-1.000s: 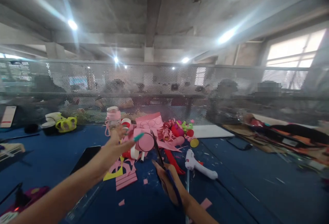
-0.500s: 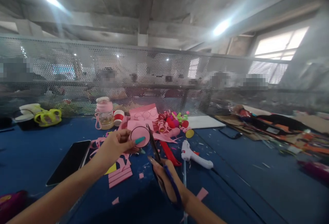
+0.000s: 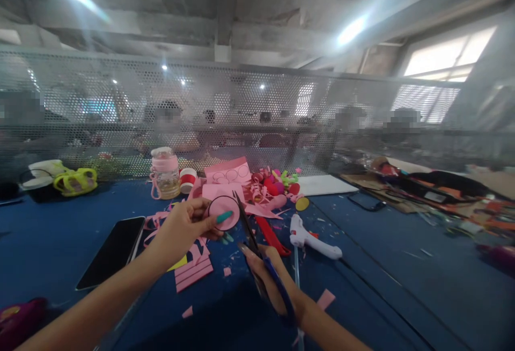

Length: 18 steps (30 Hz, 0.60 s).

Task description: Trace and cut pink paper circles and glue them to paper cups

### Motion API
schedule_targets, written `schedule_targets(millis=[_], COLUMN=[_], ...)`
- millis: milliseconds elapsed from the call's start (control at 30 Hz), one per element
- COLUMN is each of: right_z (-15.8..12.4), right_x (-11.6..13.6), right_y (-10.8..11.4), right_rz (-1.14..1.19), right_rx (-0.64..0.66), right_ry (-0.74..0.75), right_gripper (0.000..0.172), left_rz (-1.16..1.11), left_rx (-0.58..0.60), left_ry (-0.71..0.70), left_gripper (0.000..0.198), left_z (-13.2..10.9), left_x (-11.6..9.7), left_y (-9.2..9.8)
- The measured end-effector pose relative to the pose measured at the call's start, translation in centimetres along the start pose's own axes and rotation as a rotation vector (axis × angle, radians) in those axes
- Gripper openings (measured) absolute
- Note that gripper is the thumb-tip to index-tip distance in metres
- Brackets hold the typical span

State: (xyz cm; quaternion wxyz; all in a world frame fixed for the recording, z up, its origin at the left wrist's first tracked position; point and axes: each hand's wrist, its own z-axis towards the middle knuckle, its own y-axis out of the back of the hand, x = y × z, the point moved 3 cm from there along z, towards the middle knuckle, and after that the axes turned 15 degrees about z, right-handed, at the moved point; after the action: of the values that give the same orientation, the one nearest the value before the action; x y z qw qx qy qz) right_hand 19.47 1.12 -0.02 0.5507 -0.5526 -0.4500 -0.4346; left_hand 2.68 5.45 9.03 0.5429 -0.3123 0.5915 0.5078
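My left hand point(image 3: 197, 219) pinches a pink disc with a dark outline point(image 3: 223, 206), its green thumbnail lying across the face. Scissors with dark blue handles point(image 3: 246, 223) are in my right hand point(image 3: 267, 276), the fingers wrapped round the loops. The blades point up and away, close to the disc's right edge; whether they touch it I cannot tell. Behind the disc lies a pink sheet point(image 3: 242, 192), and farther back another sheet marked with drawn circles point(image 3: 227, 171). Pink strips and cut pieces point(image 3: 195, 270) lie below my left hand.
A white glue gun point(image 3: 314, 239) with a cord lies right of the scissors. A phone point(image 3: 112, 251) rests at left. A pink-lidded bottle point(image 3: 164, 174), a red-and-white roll point(image 3: 188, 179) and a heap of coloured pieces point(image 3: 276, 185) stand before a perforated metal screen point(image 3: 249, 104).
The view has shifted slightly, so the table things sit a little farther right. Both hands keep their holds on the disc and the scissors, with little other visible change.
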Motion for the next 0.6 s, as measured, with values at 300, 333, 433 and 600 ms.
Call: schedule_targets(millis=[300, 333, 433, 600], right_z=[0.5, 0.5, 0.5, -0.1], right_x=[0.0, 0.0, 0.3, 1.2], right_y=[0.2, 0.2, 0.1, -0.4], right_rz=[-0.010, -0.016, -0.039, -0.081], right_rx=[0.062, 0.078, 0.089, 0.020], right_ry=[0.016, 0.021, 0.056, 0.038], right_gripper=[0.053, 0.052, 0.051, 0.049], left_rz=[0.024, 0.032, 0.062, 0.089], left_rx=[0.008, 0.001, -0.030, -0.049], left_ry=[-0.036, -0.041, -0.047, -0.073], left_gripper=[0.033, 0.033, 0.034, 0.034], left_z=[0.2, 0.2, 0.1, 0.0], left_x=[0.3, 0.3, 0.3, 0.1], left_y=[0.1, 0.2, 0.4, 0.6])
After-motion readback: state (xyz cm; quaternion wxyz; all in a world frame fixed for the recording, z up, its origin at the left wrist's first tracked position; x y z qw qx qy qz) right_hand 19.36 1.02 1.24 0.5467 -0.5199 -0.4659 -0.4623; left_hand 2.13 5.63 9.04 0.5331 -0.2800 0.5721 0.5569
